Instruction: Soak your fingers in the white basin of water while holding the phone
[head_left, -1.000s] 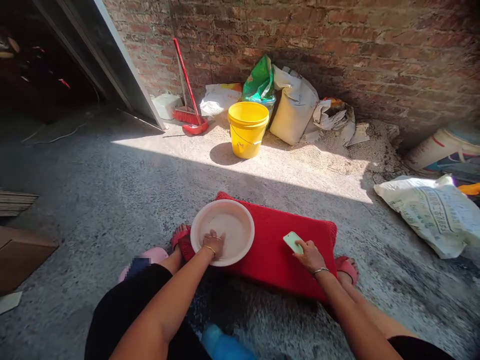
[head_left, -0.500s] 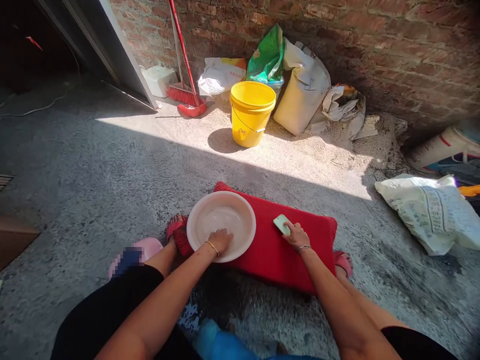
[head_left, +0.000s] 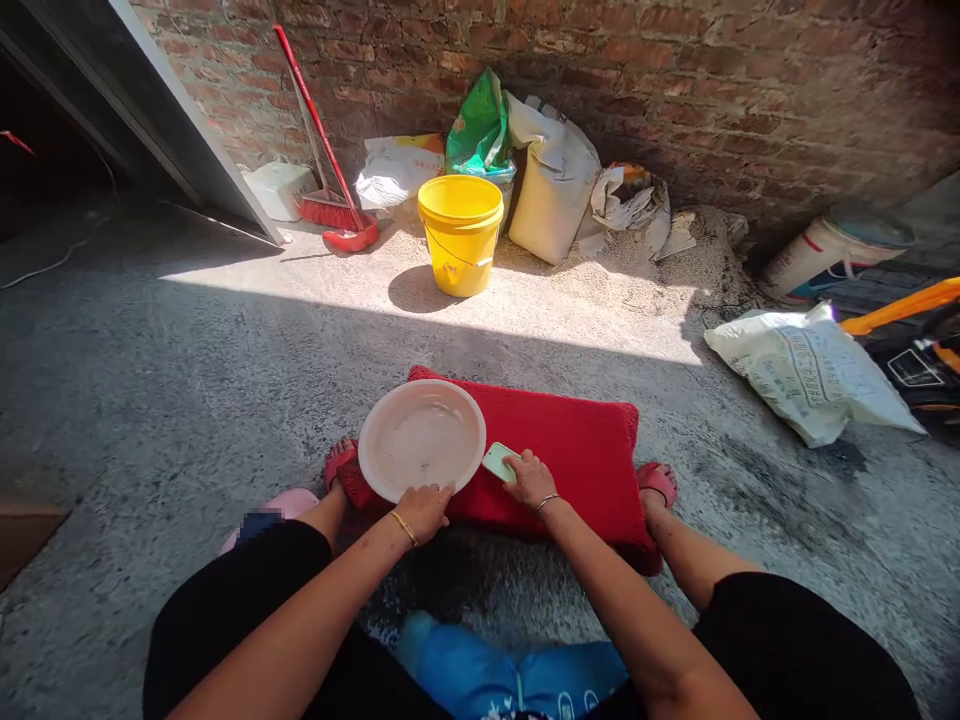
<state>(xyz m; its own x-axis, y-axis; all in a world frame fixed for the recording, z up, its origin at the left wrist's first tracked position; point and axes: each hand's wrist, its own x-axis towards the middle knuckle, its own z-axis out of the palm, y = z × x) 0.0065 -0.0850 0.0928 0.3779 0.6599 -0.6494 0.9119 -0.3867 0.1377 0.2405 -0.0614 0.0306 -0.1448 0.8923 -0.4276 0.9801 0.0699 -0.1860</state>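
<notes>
My left hand (head_left: pixel 424 512) grips the near rim of a round whitish basin (head_left: pixel 371 410), its fingers bent over the edge. Shallow, cloudy water seems to lie in the basin, which rests on the left end of a red, cloth-covered slab (head_left: pixel 562 420). In my right hand (head_left: pixel 534 482) is a flat, pale green thing with rounded corners (head_left: pixel 500 461); its kind I cannot make out. It is close to the basin's right side, low over the red cloth or touching it. A bracelet sits on each wrist.
A yellow bucket (head_left: pixel 461 245) stands ahead in sunlight. Behind it, a red broom (head_left: pixel 322 130), a green bag (head_left: pixel 478 120) and a white sack (head_left: pixel 555 190) line the brick wall. Another sack (head_left: pixel 810 370) lies at right. My feet in red sandals (head_left: pixel 658 480) flank the slab.
My left hand has come out of the basin and onto its near rim. My right hand has moved left along the red cloth with the pale green thing. The view has shifted slightly right.
</notes>
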